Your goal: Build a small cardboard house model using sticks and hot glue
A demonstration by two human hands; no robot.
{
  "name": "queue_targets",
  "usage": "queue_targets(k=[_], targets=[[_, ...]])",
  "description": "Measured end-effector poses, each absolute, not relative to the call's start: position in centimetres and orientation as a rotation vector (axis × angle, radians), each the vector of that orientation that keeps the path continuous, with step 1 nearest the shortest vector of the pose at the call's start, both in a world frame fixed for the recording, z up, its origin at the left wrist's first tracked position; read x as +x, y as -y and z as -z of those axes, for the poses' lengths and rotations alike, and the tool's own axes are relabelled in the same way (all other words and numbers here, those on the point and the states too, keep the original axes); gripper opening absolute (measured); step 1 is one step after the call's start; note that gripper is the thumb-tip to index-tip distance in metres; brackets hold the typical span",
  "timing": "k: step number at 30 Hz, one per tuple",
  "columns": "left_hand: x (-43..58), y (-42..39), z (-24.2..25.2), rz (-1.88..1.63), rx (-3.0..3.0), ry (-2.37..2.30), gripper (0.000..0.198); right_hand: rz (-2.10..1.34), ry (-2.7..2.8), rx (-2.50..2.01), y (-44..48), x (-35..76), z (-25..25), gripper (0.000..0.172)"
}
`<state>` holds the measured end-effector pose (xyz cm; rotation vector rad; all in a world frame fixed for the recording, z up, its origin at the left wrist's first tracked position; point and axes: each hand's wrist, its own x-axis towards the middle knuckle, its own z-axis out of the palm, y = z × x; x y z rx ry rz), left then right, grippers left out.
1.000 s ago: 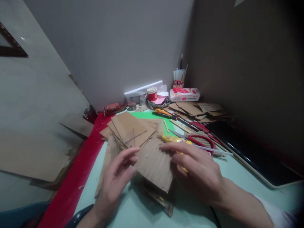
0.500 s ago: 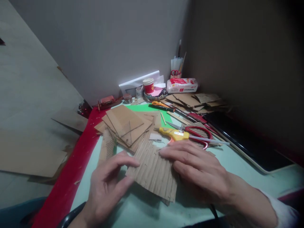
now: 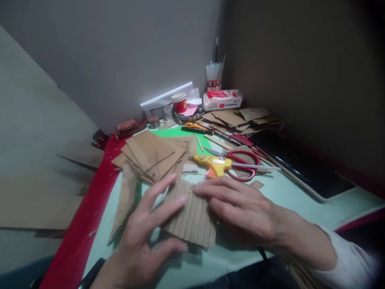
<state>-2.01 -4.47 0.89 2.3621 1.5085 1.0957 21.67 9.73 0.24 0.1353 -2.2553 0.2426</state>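
A piece of corrugated cardboard (image 3: 192,220) with its ridges facing up is in front of me, tilted. My right hand (image 3: 243,206) grips it along the right side, with fingertips on its upper right part; that thumb is hidden. On the other side, my left hand (image 3: 150,228) is spread, fingers reaching over the cardboard's left edge and thumb near its lower edge. Whether those fingertips touch it I cannot tell. Just beyond the right hand lies a yellow glue gun (image 3: 218,164) with a glue stick in its back, next to red-handled scissors (image 3: 243,162).
Flat cardboard pieces (image 3: 150,150) lie stacked at the left, near a curved strip (image 3: 123,200). A black tablet-like panel (image 3: 300,164) lies at the right. Behind stand a red paper cup (image 3: 179,103), a tissue pack (image 3: 222,99), and more cardboard scraps (image 3: 231,119).
My left hand has opened wider, its fingers moving up and over the cardboard's left side. The right hand keeps its place on the cardboard. The whole view has shifted slightly.
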Motion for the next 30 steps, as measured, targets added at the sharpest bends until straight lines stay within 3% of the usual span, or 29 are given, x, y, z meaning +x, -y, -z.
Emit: queue_targets(k=[2, 10, 17, 21, 30], targets=[[-1.8, 4.1, -0.8, -1.003, 2.466, -1.418, 0.047, -0.237, 2.246, 0.14, -9.6, 21.7, -0.3, 0.015], [-2.3, 3.6, -0.6, -0.916, 2.557, -1.36, 0.045, -0.248, 2.233, 0.022, -9.4, 22.1, -0.1, 0.016], [-2.0, 3.6, -0.6, -0.967, 2.588, -1.388, 0.044, -0.387, 2.14, -0.193, -9.6, 22.0, 0.3, 0.03], [-1.4, 3.7, -0.5, -1.036, 2.549, -1.442, 0.041, -0.519, 2.152, -0.285, -9.5, 22.3, 0.1, 0.029], [-0.3, 3.5, 0.1, -1.185, 2.475, -1.519, 0.037, -0.728, 2.319, -0.115, -9.6, 22.7, -0.3, 0.037]])
